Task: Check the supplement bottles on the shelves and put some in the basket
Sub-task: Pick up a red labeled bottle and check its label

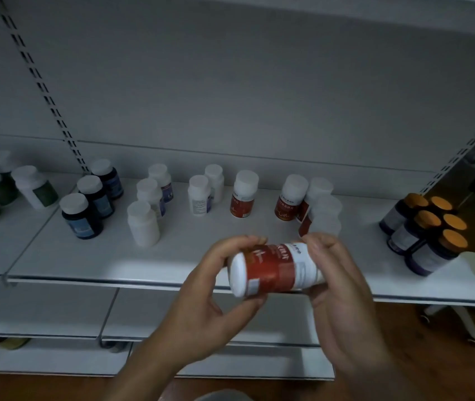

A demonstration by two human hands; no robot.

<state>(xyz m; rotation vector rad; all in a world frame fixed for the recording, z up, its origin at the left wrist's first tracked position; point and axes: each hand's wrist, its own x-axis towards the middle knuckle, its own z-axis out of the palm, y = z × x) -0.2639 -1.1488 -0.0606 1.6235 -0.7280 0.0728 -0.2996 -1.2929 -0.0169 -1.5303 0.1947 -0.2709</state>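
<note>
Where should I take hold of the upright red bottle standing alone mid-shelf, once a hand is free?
Grip the upright red bottle round its label, just below the cap, coming from the front. It stands with room on both sides for a grip; the wall blocks the rear. The left hand and right hand are both on the tilted bottle.

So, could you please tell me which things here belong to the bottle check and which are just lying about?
Job: held red-labelled bottle, left hand, right hand; shelved red-labelled bottles, blue-labelled bottles, green-labelled bottles, white bottles, orange-capped bottles.
Lying about: chair base; red and yellowish items on the lower shelf.
</note>
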